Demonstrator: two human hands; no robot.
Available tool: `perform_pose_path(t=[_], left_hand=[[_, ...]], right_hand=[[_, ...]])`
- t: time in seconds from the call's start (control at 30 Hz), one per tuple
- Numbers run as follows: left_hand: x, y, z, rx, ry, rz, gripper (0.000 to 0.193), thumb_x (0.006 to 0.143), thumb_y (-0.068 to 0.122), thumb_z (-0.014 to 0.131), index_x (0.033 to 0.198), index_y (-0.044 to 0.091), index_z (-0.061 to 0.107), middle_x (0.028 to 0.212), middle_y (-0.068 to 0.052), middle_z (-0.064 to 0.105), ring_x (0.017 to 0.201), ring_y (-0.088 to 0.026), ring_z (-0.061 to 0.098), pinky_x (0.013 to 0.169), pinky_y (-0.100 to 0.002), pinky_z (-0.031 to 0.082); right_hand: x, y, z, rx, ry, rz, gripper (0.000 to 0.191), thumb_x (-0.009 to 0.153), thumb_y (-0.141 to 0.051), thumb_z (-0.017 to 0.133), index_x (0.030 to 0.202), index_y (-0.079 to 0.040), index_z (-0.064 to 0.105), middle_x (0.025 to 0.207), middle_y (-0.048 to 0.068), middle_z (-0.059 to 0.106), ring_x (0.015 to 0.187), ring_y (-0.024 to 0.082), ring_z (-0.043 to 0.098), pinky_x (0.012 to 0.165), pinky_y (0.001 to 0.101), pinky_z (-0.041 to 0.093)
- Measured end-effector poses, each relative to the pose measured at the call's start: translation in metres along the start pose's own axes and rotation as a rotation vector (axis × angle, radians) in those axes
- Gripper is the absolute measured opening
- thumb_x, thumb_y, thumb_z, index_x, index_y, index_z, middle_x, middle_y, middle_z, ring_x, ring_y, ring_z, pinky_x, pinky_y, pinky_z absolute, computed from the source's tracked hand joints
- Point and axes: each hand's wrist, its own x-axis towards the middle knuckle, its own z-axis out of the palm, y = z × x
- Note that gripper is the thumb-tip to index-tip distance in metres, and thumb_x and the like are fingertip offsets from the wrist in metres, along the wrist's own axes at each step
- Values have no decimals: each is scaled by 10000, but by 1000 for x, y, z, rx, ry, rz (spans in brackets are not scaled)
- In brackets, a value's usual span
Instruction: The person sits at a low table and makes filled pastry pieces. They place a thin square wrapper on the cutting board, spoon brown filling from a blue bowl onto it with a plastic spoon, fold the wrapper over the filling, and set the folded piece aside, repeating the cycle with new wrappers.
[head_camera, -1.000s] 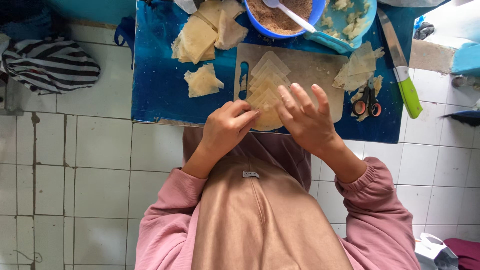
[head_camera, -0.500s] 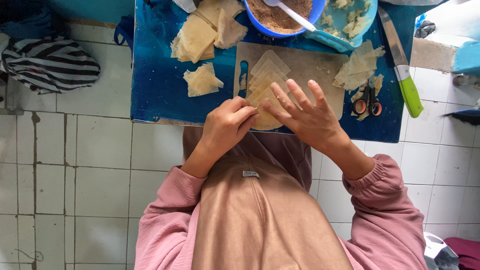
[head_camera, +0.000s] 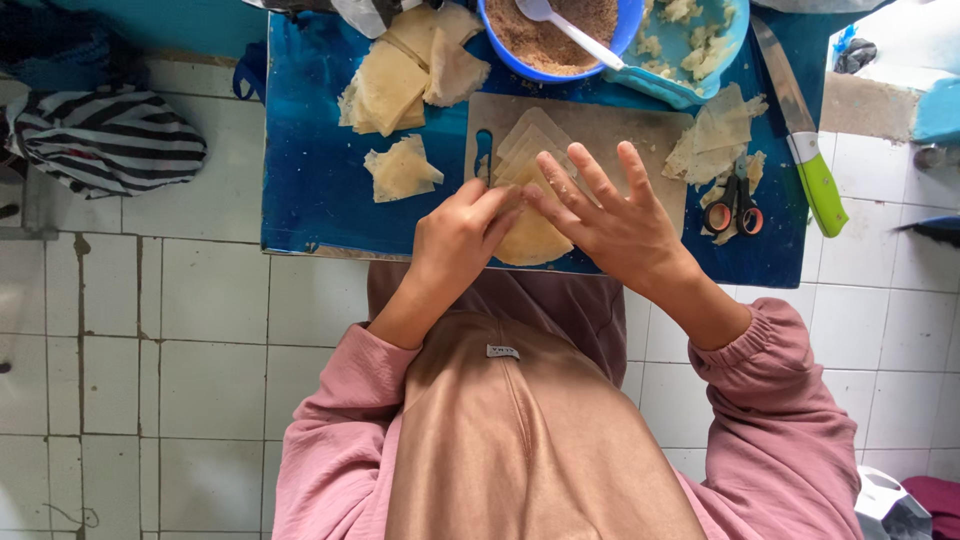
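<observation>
Both hands (head_camera: 540, 225) on pastry sheets (head_camera: 530, 160)

Both pink-sleeved arms reach forward, the left hand (head_camera: 455, 240) with fingers curled together, the right hand (head_camera: 610, 215) with fingers spread, fingertips meeting.

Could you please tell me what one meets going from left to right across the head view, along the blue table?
Striped black-and-white cloth → small pale pastry piece → left hand → right hand → small black-and-red scissors → green-handled knife.
</observation>
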Motion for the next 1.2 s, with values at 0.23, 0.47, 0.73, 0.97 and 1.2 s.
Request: perform_pose_path(t=[0.23,0.47,0.73,0.97,1.2], left_hand=[[2,-2,-2,28,-88,-47,246,956,263,723,1184,175,688,977,-64,649,812,-283,696,632,-402,545],[5,-6,-5,-34,-116,-50,263,939,241,741,1181,159,680,962,-59,649,773,-234,704,635,-368,545],[5,-5,-6,-48,-109,-55,261,920,237,754,1163,160,698,950,-53,658,747,-214,701,626,-347,548],[3,-6,-8,-43,-113,-65,253,936,239,754,1171,164,700,945,-51,649,752,-211,702,621,-341,540],[5,-6,-5,-57,-105,-66,260,926,238,758,1168,166,698,936,-52,650,734,-206,695,623,-343,542]], right_hand=[[7,13,9,270,49,182,415,957,-78,622,1351,-166,718,1647,102,441,1535,310,346,1253,565,239],[7,52,35,945,385,671,479,863,187,556,1293,2,652,1391,212,523,1349,368,537,1166,392,449],[42,109,78,611,38,589,543,932,77,548,1393,-148,729,1124,139,508,1058,370,529,904,463,455],[52,116,75,630,-119,578,620,919,3,526,1478,-200,700,1180,176,517,1094,399,534,925,499,452],[62,112,70,514,-74,565,359,910,-22,577,1189,-123,777,1188,155,559,1117,380,538,904,494,430]])
